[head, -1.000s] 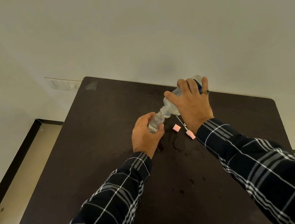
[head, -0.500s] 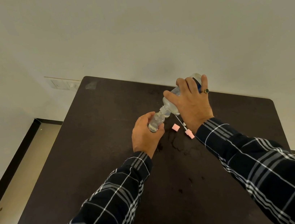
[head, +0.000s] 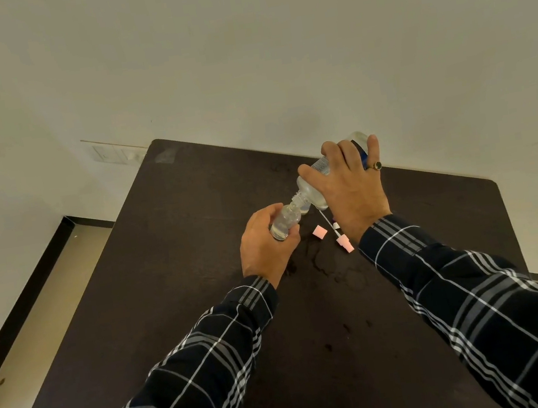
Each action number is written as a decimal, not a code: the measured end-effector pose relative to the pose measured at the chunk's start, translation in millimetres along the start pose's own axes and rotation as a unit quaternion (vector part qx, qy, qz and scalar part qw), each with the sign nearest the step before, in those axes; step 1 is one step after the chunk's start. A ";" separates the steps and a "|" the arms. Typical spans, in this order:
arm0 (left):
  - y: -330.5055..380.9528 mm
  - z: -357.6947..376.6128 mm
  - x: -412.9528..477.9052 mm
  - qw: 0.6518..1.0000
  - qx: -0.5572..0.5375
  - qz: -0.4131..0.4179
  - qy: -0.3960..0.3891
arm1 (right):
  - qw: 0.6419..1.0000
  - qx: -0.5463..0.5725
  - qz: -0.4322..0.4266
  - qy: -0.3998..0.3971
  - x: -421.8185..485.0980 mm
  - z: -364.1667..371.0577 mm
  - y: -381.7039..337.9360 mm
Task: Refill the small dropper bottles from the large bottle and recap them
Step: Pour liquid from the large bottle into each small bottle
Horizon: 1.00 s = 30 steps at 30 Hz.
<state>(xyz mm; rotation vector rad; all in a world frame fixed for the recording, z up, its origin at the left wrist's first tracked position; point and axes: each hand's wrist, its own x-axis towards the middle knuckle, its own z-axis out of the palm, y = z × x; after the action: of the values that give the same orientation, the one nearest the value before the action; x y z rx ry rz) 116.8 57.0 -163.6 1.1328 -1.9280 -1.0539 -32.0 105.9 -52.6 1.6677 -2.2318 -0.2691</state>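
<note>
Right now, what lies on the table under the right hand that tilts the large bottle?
A pink cap and a white dropper with a pink end lie on the table, beside wet patches. The right hand covers whatever lies further right.

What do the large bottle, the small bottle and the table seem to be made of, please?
The large bottle looks clear and glossy, with the dark table showing through it: probably plastic, possibly glass. The small bottle is likewise see-through with bright glints: plastic or glass. The table is dark brown, smooth and faintly sheened: likely laminated or veneered board.
</note>
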 end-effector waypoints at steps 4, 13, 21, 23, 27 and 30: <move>-1.0 0.8 0.7 1.000 0.004 -0.003 -0.005 | 1.000 -0.007 -0.008 0.006 -1.3 0.2 1.1; 0.3 2.9 0.2 1.000 0.014 -0.008 -0.007 | 0.999 -0.023 -0.025 0.036 -3.1 1.6 3.7; 1.3 0.9 0.0 0.998 -0.045 -0.051 -0.013 | 0.998 -0.024 -0.026 0.061 -3.6 5.1 4.9; 1.4 0.7 0.1 0.997 -0.054 -0.058 -0.011 | 0.997 -0.024 -0.025 0.065 -3.2 5.4 5.6; -0.8 2.5 1.0 0.996 -0.063 -0.055 -0.004 | 0.997 -0.028 -0.026 0.074 -2.9 5.5 6.2; -1.0 3.4 0.6 0.997 -0.060 -0.052 0.001 | 0.996 -0.028 -0.027 0.083 -3.2 5.5 6.3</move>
<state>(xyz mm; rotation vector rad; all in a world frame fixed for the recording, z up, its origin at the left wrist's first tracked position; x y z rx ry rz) 114.0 57.1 -165.9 1.1763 -1.7939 -1.2077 -38.9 110.5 -55.9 1.6580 -2.0429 -0.1976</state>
